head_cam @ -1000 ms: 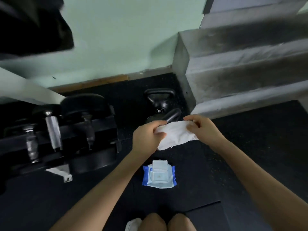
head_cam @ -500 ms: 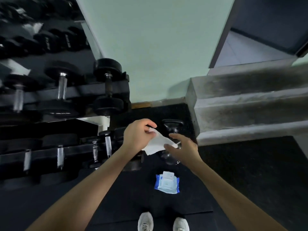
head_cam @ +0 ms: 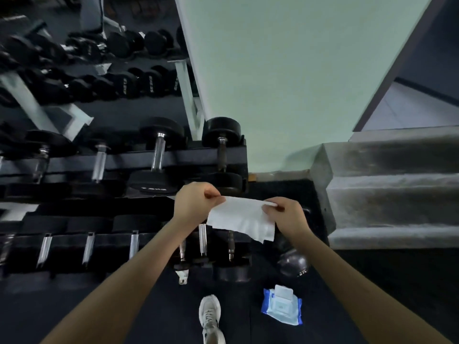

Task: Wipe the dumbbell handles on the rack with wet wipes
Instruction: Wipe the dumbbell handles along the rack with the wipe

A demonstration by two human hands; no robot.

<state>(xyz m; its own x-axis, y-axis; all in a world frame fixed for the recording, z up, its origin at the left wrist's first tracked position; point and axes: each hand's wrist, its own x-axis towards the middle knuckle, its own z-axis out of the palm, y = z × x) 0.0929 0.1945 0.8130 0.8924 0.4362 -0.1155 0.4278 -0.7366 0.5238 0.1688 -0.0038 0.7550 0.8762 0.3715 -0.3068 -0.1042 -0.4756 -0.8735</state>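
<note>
Pinching wet wipe (head_cam: 242,218) top corners: left hand (head_cam: 196,203), right hand (head_cam: 285,217) fingers; sheet hangs between.

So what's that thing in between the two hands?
A white wet wipe, stretched out between them. The left hand pinches one top corner, the right hand the other. The head view shows it.

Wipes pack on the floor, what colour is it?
Wipes pack is blue, white lid; head view.

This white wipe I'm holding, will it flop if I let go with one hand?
Probably flop: the wipe sags below where left hand and right hand pinch its top edge. It looks thin and light, so it likely drapes over whatever it touches.
</note>
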